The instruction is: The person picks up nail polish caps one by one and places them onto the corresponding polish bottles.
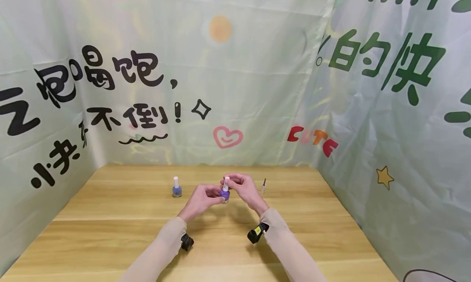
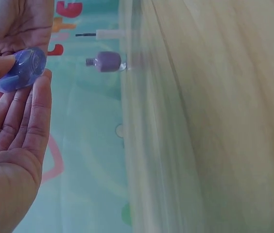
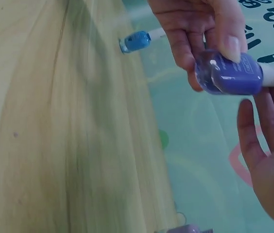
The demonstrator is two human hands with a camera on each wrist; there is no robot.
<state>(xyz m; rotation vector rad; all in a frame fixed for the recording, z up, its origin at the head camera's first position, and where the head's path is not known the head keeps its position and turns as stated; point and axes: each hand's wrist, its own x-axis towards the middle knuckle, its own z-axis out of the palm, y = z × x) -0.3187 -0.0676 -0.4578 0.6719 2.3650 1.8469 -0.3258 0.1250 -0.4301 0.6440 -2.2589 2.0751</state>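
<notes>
A purple nail polish bottle (image 1: 224, 195) is held above the table between both hands. My left hand (image 1: 201, 198) grips the glass body, its thumb pressed on the label side in the right wrist view. At the white cap (image 1: 226, 182), the fingers of my right hand (image 1: 245, 189) pinch the top. The cap sits on the bottle; whether it is fully tight I cannot tell. Off to the left stands a blue nail polish bottle (image 1: 177, 191) with its white cap on. An uncapped mauve nail polish bottle (image 2: 109, 62) shows in the left wrist view.
Near the mauve bottle, a loose nail polish cap (image 1: 263, 189) stands with its brush pointing up. Everything rests on a wooden table (image 1: 110, 233). Printed fabric walls (image 1: 257, 90) close off the back and both sides.
</notes>
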